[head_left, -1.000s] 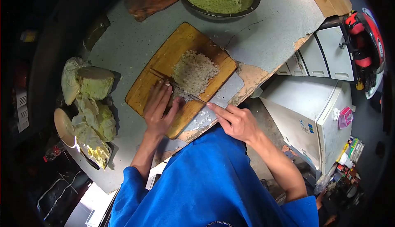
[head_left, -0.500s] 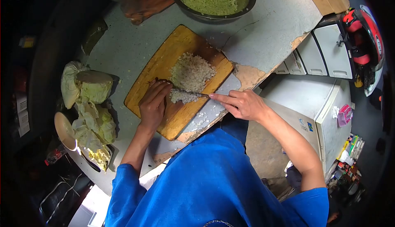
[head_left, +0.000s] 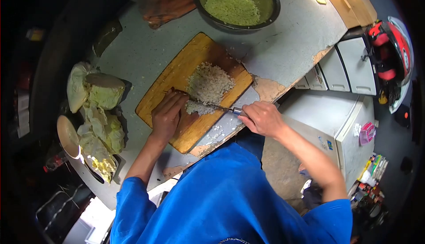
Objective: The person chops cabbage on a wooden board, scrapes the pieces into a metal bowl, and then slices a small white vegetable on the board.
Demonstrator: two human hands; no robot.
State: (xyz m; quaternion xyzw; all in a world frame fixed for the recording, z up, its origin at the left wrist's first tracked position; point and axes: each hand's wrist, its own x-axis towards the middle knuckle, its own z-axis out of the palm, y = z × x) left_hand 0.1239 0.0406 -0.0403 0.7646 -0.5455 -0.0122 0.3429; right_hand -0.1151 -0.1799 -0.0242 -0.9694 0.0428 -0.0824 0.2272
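A wooden cutting board (head_left: 175, 84) lies on the table, with a heap of finely chopped pale vegetable (head_left: 211, 84) and a smaller strip of it nearer me. The knife (head_left: 225, 107) is seen nearly edge-on between the two portions. My right hand (head_left: 262, 116) is closed round its handle at the board's near right edge. My left hand (head_left: 167, 111) rests over the far end of the blade, its fingers bent close together against it; the exact contact is partly hidden.
A metal bowl (head_left: 273, 11) of chopped green vegetable (head_left: 232, 7) stands beyond the board. Cabbage pieces (head_left: 105, 91), loose leaves (head_left: 99, 131) and a pale bowl (head_left: 68, 137) are at left. A plastic bag (head_left: 166, 0) lies at the back. White drawers (head_left: 332, 63) stand at right.
My right hand has closed round the knife handle, where its fingers were stretched along the knife before. The whole view has shifted slightly. My left hand stays at the blade's far end.
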